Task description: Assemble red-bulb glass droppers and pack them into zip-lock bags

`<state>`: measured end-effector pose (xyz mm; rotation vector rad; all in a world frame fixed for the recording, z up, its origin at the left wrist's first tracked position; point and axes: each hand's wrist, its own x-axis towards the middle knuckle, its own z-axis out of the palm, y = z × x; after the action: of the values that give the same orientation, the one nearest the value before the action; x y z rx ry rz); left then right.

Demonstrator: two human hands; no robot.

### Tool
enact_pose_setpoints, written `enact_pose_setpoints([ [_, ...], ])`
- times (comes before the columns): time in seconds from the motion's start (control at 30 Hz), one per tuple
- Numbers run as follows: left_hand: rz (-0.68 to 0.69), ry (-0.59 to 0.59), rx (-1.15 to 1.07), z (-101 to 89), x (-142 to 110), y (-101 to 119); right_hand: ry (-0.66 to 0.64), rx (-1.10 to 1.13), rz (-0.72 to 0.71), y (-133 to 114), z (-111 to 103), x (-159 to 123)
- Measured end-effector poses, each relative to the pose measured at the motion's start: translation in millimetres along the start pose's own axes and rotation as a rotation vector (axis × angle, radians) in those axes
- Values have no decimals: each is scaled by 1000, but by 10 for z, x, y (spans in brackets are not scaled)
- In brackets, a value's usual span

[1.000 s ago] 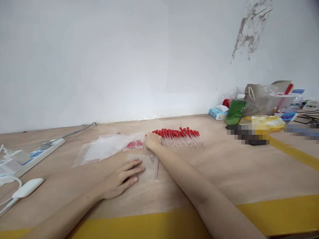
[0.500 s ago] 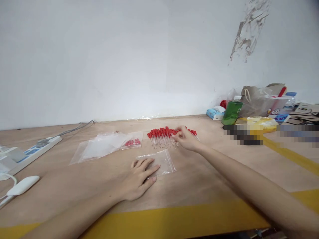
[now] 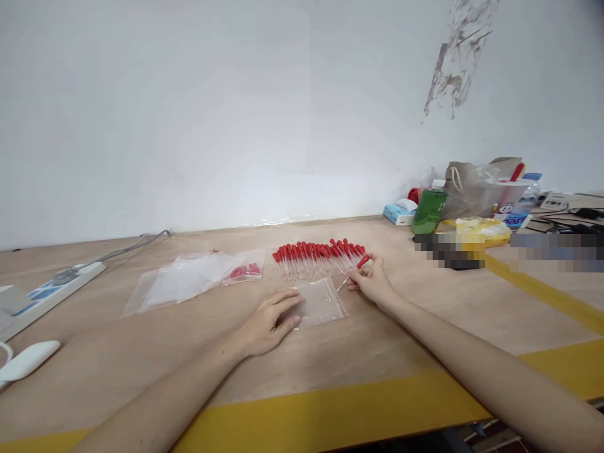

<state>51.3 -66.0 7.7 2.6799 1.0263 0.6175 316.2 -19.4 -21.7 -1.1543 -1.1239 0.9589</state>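
My right hand pinches a dropper with a red bulb and a thin clear tube. The tube slants down to the left, its tip close to the zip edge of a clear zip bag. My left hand lies over the left end of that bag, fingers stretched out and gripping nothing. Behind the bag, a row of red-bulbed droppers lies side by side, bulbs towards the wall. Left of them is another clear bag with several red bulbs showing in it.
Flat empty bags overlap on the left of the table. A power strip and a white plug-like piece lie at far left. At back right stand a tissue pack, a green bottle and a yellow packet.
My right hand has lifted a dropper out of the row and brought it nearer, towards the zip bag. The left hand stays on the bag, its fingers closer together. The view has shifted slightly.
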Motion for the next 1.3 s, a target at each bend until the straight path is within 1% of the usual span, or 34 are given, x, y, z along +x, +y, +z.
enact_pose_setpoints([
  [0.17, 11, -73, -27, -7, 34, -1, 1, 14, 8, -18, 40, -45],
  [0.27, 5, -81, -27, -6, 39, 3, -30, 62, 50, -78, 66, -105],
  [0.37, -5, -81, -24, -10, 34, 0, -138, 120, 120, -128, 67, -163],
  [0.47, -3, -82, -32, -12, 32, -2, -253, 108, 162, -155, 20, -179],
  [0.57, 2, -76, -38, -12, 35, -3, -318, 9, 141, -167, -58, -150],
  [0.67, 5, -77, -41, -7, 35, -7, -414, -109, 109, -171, -120, -115],
  [0.73, 2, -78, -43, -3, 34, -10, -463, -151, 88, -172, -129, -108],
  [0.8, 8, -77, -47, 1, 34, -12, -484, -179, 61, -173, -111, -112],
  [0.97, 40, -84, -53, 9, 50, -9, -530, -154, -1, -152, -2, -125],
  [1.13, 61, -85, -54, 19, 93, -9, -510, -140, -17, -105, 106, -158],
  [1.23, 79, -84, -70, 14, 112, -4, -578, -130, 26, -121, 109, -198],
  [1.3, 87, -86, -77, 8, 111, -1, -634, -168, 64, -143, 68, -205],
])
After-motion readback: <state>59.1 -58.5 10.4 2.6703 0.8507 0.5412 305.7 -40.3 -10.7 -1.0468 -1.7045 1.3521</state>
